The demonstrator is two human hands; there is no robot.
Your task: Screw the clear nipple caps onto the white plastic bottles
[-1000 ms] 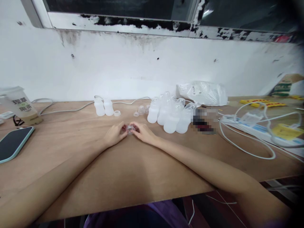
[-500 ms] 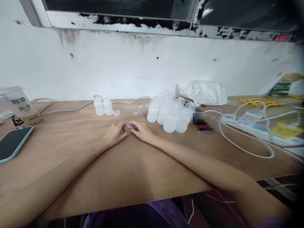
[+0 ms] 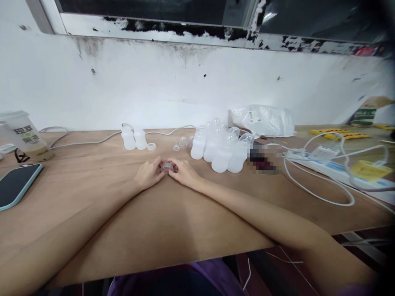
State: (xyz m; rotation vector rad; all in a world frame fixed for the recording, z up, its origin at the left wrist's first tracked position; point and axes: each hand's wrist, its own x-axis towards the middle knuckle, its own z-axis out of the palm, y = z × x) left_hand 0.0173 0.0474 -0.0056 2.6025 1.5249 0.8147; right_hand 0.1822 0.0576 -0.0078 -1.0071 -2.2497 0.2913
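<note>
Between my two hands is a small translucent ring-shaped bottle part point(image 3: 167, 167), low over the wooden table. My left hand point(image 3: 150, 174) pinches its left side. The fingers of my right hand point(image 3: 184, 172) close on its right side and partly cover it. Beyond my hands stand two white baby bottles point(image 3: 135, 139) without caps, and a white collar ring point(image 3: 151, 146) lies beside them. A small clear nipple point(image 3: 175, 147) and some clear domed caps point(image 3: 183, 142) lie farther back. To their right, several baby bottles point(image 3: 221, 155) with clear domed caps stand in a cluster.
A clear plastic bag point(image 3: 262, 120) lies against the wall. On the right is a power strip point(image 3: 335, 166) with looping white cables. A phone point(image 3: 19, 186) and a drink cup point(image 3: 26, 135) occupy the left side. Blurred-out items point(image 3: 263, 158) lie right of the bottles.
The ring-shaped part has turned slightly between my fingers, and both hands keep nearly the same place. The bottles and other objects have stayed put.
</note>
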